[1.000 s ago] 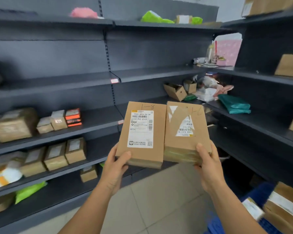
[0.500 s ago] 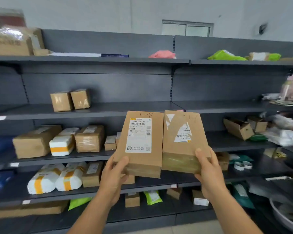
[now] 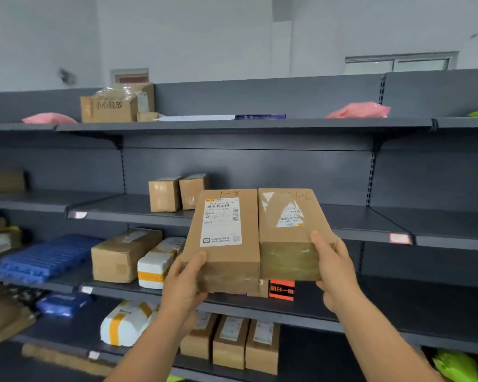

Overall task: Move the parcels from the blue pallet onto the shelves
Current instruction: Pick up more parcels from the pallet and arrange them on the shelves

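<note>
I hold two brown cardboard parcels side by side in front of the dark grey shelves [image 3: 356, 224]. My left hand [image 3: 184, 285] grips the lower corner of the left parcel [image 3: 224, 244], which carries a long white label and the marking "1-8". My right hand [image 3: 333, 268] grips the lower right edge of the right parcel [image 3: 287, 238], which has a small torn label and clear tape. Both parcels are raised to about the height of the second shelf from the top. The blue pallet on the floor is out of view.
Two small taped boxes [image 3: 177, 193] stand on the shelf behind the parcels. Below are a brown box [image 3: 122, 255], white foam packages [image 3: 158, 261], a blue plastic pallet [image 3: 44, 257] and an orange box [image 3: 282, 290]. The top shelf holds a carton [image 3: 116, 104] and pink bags [image 3: 356, 110].
The view has swung left along the shelves and tilted up, from the corner bay to the middle bay. Both hands keep the same hold on the two parcels, now held higher against the shelves.
</note>
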